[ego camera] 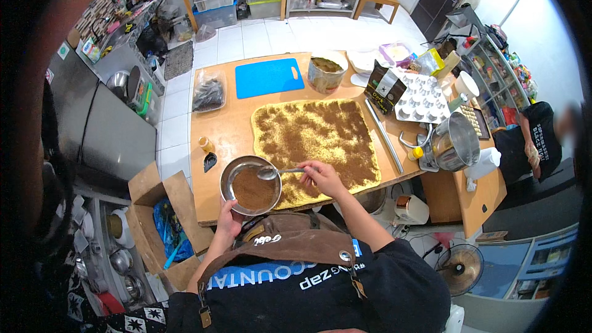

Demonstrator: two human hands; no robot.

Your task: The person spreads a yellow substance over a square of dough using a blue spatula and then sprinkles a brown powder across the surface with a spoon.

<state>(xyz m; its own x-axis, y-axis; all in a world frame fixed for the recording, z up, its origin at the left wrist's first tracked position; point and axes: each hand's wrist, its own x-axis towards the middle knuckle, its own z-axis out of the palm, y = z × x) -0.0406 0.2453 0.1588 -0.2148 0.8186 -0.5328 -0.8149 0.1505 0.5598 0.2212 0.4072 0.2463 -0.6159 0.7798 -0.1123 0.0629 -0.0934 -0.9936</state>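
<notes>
My left hand grips the near rim of a round metal bowl at the table's front edge. Loose brown powder lies in the bowl. In my right hand is a metal spoon, its head over the bowl's right side. A rolled-out sheet of yellow dough spreads across the table beyond my hands. Brown powder coats much of it, thickest at the right, with yellow patches showing through. The bowl overlaps the sheet's near left corner.
On the wooden table are a blue cutting board, a metal tube, a dark sugar bag, a muffin tray and a mixer bowl. An open cardboard box stands at left. Another person is at far right.
</notes>
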